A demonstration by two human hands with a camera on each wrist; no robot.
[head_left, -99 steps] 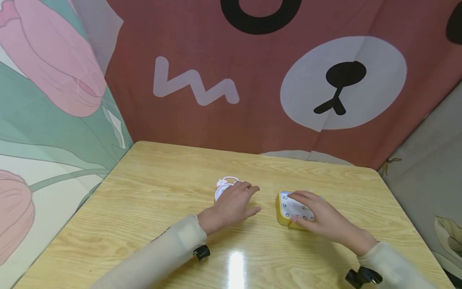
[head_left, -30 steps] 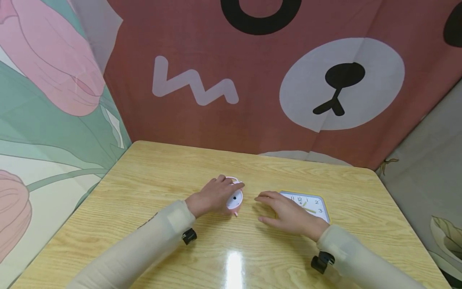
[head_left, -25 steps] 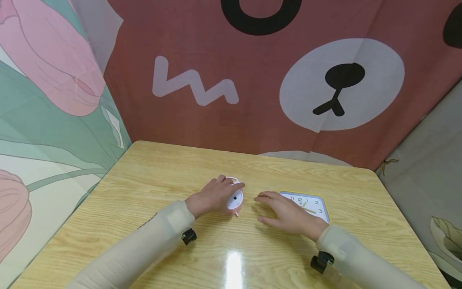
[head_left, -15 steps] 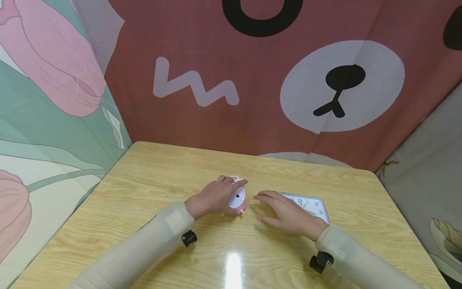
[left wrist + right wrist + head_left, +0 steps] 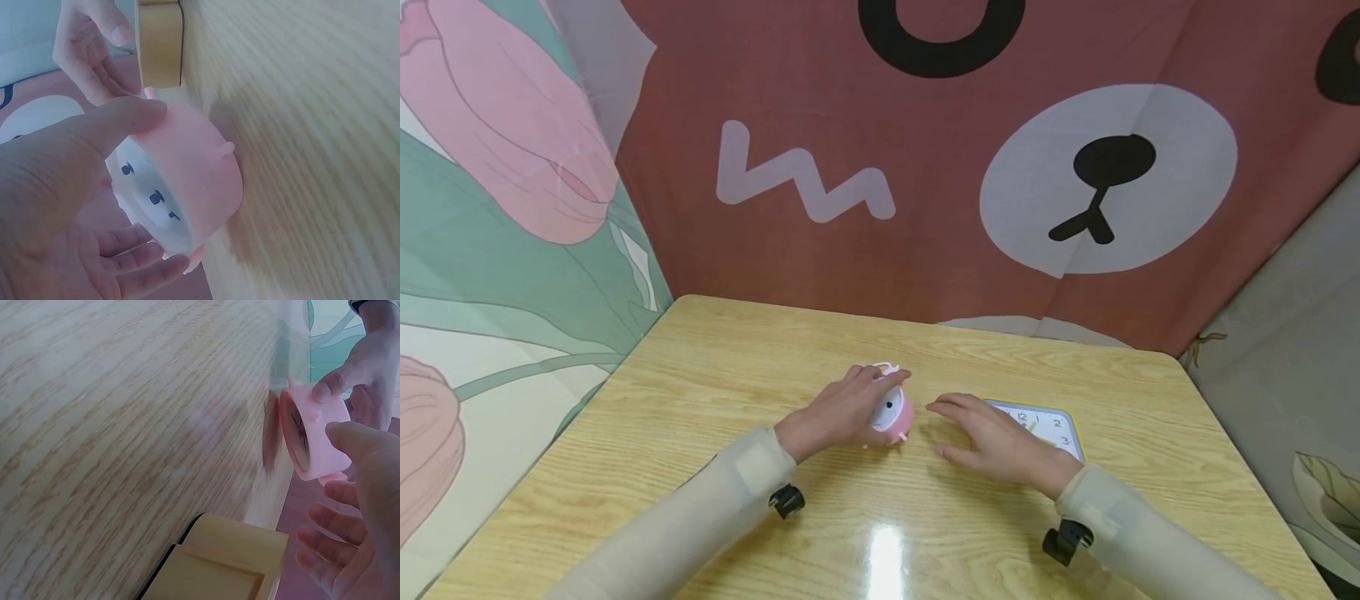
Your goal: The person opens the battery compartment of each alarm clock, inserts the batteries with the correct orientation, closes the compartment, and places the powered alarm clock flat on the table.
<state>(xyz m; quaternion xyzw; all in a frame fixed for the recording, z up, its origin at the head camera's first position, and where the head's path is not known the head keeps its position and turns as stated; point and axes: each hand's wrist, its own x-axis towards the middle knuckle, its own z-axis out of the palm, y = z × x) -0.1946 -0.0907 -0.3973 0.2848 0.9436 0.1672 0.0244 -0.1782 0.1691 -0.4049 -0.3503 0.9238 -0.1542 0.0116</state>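
Observation:
My left hand [image 5: 842, 408] holds a small round pink alarm clock [image 5: 891, 412] with a white face, little feet and a loop on top. In the left wrist view its thumb lies on the clock's pink side [image 5: 194, 156] and its fingers are at the opposite edge. The clock is tilted, its dark back [image 5: 299, 434] facing the tabletop in the right wrist view. My right hand [image 5: 1000, 442] has relaxed, spread fingers just right of the pink clock, apart from it. Partly hidden behind that hand lies a yellow square clock [image 5: 1052, 427], face up.
The light wood table [image 5: 760, 358] carries both clocks. A red-brown cloth with a bear print [image 5: 940, 167] hangs behind its far edge, and a floral cloth [image 5: 512, 208] hangs at the left. Black wrist cameras [image 5: 787, 500] sit under both sleeves.
Since the oldest frame, my right hand has moved left off the yellow clock. My left hand has taken hold of the pink clock, which has since tilted, showing more of its pink side.

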